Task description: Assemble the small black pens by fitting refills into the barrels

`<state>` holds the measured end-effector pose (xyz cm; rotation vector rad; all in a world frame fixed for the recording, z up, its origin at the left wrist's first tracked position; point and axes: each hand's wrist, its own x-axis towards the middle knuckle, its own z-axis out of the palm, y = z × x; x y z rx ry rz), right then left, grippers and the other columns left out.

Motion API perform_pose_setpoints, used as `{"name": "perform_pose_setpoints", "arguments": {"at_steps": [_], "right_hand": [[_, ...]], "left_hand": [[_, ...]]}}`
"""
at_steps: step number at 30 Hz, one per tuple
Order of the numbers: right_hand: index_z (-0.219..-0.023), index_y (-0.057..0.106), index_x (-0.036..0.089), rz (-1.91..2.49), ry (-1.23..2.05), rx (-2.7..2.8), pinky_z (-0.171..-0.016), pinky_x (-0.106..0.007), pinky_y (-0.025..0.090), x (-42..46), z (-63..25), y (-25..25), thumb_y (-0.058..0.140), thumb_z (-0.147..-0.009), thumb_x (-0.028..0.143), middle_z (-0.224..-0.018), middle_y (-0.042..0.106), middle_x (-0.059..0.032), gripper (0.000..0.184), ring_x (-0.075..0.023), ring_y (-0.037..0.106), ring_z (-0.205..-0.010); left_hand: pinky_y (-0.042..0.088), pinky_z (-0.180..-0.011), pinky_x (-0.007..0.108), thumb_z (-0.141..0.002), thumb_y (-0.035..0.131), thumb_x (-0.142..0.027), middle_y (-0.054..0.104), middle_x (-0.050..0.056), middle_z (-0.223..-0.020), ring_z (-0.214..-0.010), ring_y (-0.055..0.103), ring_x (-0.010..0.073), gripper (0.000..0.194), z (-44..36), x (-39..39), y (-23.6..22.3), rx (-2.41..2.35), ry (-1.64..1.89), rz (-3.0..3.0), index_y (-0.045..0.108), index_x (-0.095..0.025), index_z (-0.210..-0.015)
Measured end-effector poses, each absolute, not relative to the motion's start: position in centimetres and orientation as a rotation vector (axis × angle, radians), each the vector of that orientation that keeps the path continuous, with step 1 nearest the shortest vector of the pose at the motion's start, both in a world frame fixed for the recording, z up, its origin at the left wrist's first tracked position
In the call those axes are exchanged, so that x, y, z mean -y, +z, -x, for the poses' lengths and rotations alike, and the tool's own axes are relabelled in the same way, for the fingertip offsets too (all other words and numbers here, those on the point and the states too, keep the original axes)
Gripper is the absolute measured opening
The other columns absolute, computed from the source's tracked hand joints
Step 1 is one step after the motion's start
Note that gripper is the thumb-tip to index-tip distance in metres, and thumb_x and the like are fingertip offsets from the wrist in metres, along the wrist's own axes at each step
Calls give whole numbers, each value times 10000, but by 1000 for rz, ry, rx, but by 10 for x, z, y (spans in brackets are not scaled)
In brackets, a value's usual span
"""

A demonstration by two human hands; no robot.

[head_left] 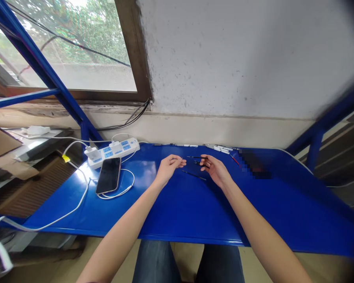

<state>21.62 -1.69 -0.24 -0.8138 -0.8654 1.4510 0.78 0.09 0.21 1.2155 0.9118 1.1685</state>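
Note:
Above the blue table, my left hand (pixel 168 168) pinches thumb and forefinger together; anything between them is too small to make out. Facing it, my right hand (pixel 214 169) is closed on a thin dark pen refill (pixel 196 157), its tip pointing left toward my left hand. A second short dark piece (pixel 197 162) sticks out from the lower fingers of the right hand, its kind unclear. Just below and between both hands, another dark pen refill (pixel 194 175) lies slanted on the tabletop.
White pen parts (pixel 222 149) and small pieces line the table's back edge by the wall. On the left are a phone (pixel 109 175), a white power strip (pixel 113 151) and loose cables. A blurred dark object (pixel 255 163) lies at right. Blue metal posts (pixel 61 90) frame the table (pixel 191 220).

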Motion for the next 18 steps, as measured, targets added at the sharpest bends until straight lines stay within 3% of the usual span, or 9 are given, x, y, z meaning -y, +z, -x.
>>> {"name": "perform_pose_setpoints", "arguments": {"at_steps": [10,18], "right_hand": [[-910,674,181,794,1510,886,-609,-258,531,18,-214,-2,655,-795,408,-865,676,-63,255,-179,637,-795],[-917,677,186,812,1547,941,-630,-269,524,21,-211,1,673,-773,439,-885,670,-66,291,-183,634,-816]], "left_hand": [[510,-865,359,-703,750,-297,727,107,-949,-876,685,199,274,-11,1,6,-813,1233,-1172,617,-135,-879],[513,-844,358,-698,746,-300,728,93,-883,-848,686,193,282,-14,3,5,-818,1188,-1190,615,-133,-884]]}}
